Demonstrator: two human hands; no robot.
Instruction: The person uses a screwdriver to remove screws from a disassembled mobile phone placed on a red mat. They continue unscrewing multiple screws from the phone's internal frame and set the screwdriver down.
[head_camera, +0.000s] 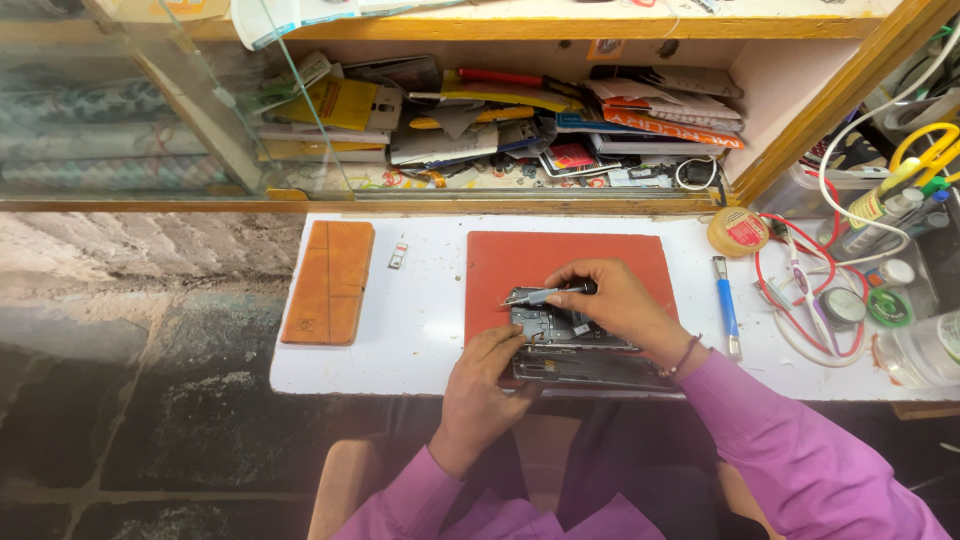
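An opened phone (553, 325) with its grey inner boards showing lies on a red mat (520, 262) on the white worktop (420, 320). My left hand (480, 385) rests at the phone's near left corner and holds it steady. My right hand (615, 300) comes in from the right above the phone, gripping a small screwdriver (540, 295) with a silver shaft. Its tip points left onto the phone's upper left part. A second dark phone part (590, 368) lies just below, at the worktop's front edge.
A brown wallet case (328, 282) and a small card tray (398, 256) lie left of the mat. A blue-handled tool (727, 305), a round tin (738, 231), red wires (800, 300), jars and bottles crowd the right. A cluttered glass-fronted shelf (500, 120) stands behind.
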